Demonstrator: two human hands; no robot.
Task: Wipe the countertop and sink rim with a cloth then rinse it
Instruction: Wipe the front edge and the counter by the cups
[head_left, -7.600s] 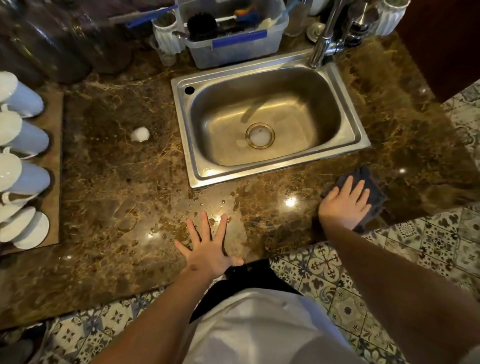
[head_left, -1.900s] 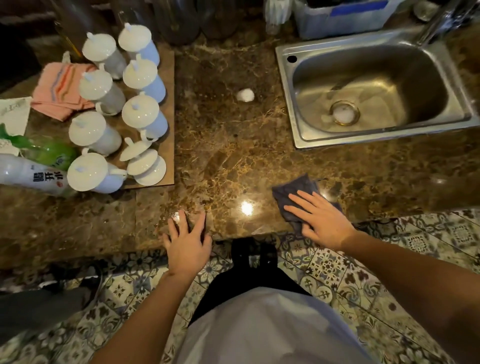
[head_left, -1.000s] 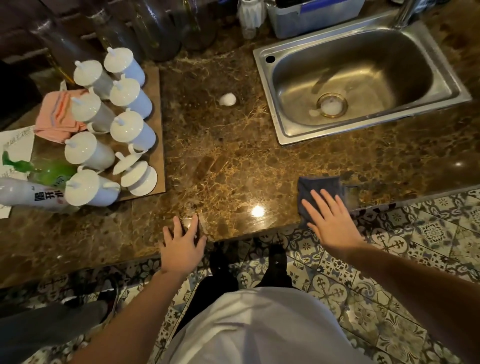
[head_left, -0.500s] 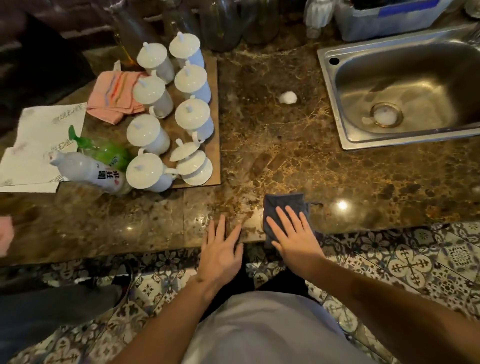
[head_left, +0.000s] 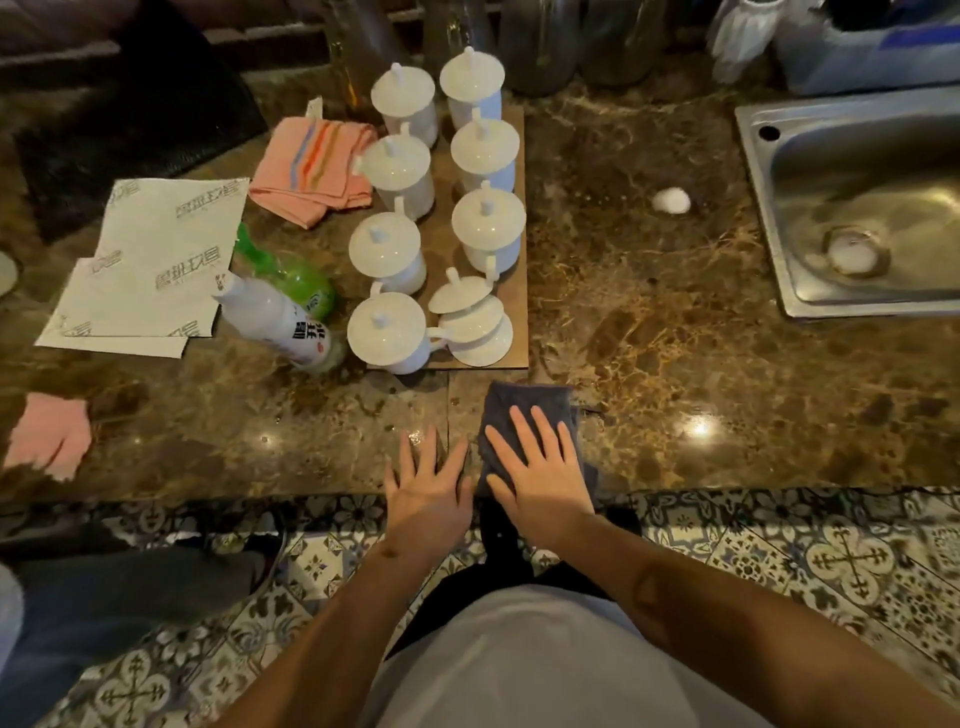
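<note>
1. Pressing flat: your right hand (head_left: 540, 467) lies palm-down on the dark grey-blue folded cloth (head_left: 524, 405), fingers (head_left: 522, 426) spread, not pinching it.
2. The cloth sits at the front edge of the brown marble counter (head_left: 675, 353), directly under the right hand, its long axis running away from you.
3. Your left hand (head_left: 428, 483) is flat on bare counter just beside the cloth, fingers together, holding nothing.
4. The stainless steel sink (head_left: 763, 218) lies well off to the right, rim untouched by the cloth.
5. The wooden board of white lidded cups (head_left: 522, 260) is just beyond the cloth; sweep right, probably, with the right hand.
</note>
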